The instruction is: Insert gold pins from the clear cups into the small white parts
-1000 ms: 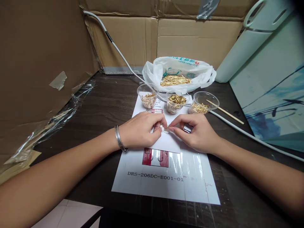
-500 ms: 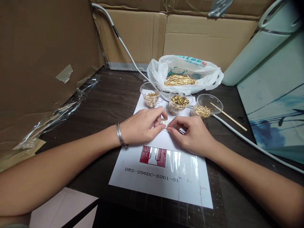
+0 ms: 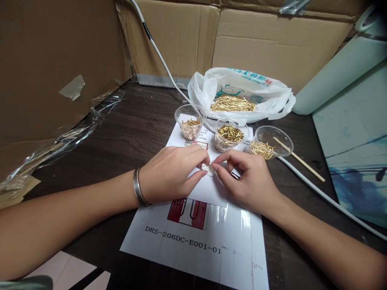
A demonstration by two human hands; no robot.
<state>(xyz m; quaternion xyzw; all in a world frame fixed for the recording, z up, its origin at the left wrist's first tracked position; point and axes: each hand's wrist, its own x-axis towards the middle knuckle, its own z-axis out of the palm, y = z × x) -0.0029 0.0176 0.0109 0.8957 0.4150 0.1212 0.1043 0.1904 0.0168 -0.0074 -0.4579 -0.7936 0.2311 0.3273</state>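
My left hand (image 3: 177, 171), with a metal bangle at its wrist, has its fingers curled and its thumb close to the index finger. A small crumpled white piece (image 3: 209, 169) shows between the two hands, against the left fingertips. My right hand (image 3: 249, 177) is closed in a pinch, thumb against index finger, right beside that piece. A thin gold-coloured sliver seems to show at the fingertips, too small to name. Both hands are over the printed paper sheet (image 3: 187, 257). Just beyond them stand clear cups, the left cup (image 3: 191, 129), middle cup (image 3: 226, 141) and right cup (image 3: 262, 150), holding small gold-coloured metal pieces.
A white plastic bag (image 3: 272, 105) of long gold-coloured pins lies behind the cups. A wooden stick (image 3: 305, 164) leans over the right cup's rim. A white cable (image 3: 326, 191) crosses the dark table (image 3: 96, 149). Cardboard walls (image 3: 175, 48) close the left and back; a pale green roll stands right.
The view has shifted slightly, so the sheet and hands appear lower. The left thumb has drawn slightly away from the right fingertips, and more of the white piece shows. The right hand keeps its pinch.
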